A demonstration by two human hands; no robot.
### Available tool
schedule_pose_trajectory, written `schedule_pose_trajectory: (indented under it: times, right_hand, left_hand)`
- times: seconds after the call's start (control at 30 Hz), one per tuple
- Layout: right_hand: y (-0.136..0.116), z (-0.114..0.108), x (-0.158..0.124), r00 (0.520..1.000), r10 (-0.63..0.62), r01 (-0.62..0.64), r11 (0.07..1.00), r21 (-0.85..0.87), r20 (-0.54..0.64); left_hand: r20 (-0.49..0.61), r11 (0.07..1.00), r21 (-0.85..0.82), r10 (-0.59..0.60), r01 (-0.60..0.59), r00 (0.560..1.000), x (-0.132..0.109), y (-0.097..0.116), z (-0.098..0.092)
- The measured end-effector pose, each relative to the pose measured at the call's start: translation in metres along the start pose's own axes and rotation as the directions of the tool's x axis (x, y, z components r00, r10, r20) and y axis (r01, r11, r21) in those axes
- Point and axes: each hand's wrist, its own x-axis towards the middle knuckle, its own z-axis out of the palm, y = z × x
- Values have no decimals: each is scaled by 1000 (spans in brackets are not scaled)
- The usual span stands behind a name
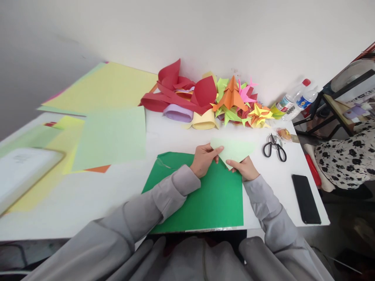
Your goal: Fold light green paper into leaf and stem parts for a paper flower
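Observation:
A pale green folded paper (236,150), shaped like a triangle pointing toward me, lies on the white table (96,195) above a dark green sheet (205,199). My left hand (203,159) pinches its upper left corner with thumb and fingers closed. My right hand (244,168) holds its lower tip, fingers curled around the paper. Both arms wear grey sleeves.
Black scissors (274,147) lie right of the fold, a black phone (306,198) near the right edge. A heap of folded coloured paper figures (222,102) sits at the wall with two plastic bottles (295,99). Light green (113,136) and yellow sheets (105,86) spread left.

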Motion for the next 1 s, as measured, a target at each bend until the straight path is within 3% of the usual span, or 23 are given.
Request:
schedule_pose_trajectory:
  times: [0.13, 0.33, 1.0]
  right_hand:
    - [-1, 1, 0, 1000, 7, -7, 1000, 1, -4]
    - [-3, 1, -1, 1000, -4, 4, 1000, -2, 4]
    - [-3, 1, 0, 1000, -6, 6, 1000, -25, -1]
  left_hand:
    - [10, 999, -47, 24, -23, 1000, 2, 2, 0]
    - [1, 990, -132, -57, 57, 998, 2, 1, 0]
    - [-19, 995, -87, -46, 45, 999, 5, -4, -2]
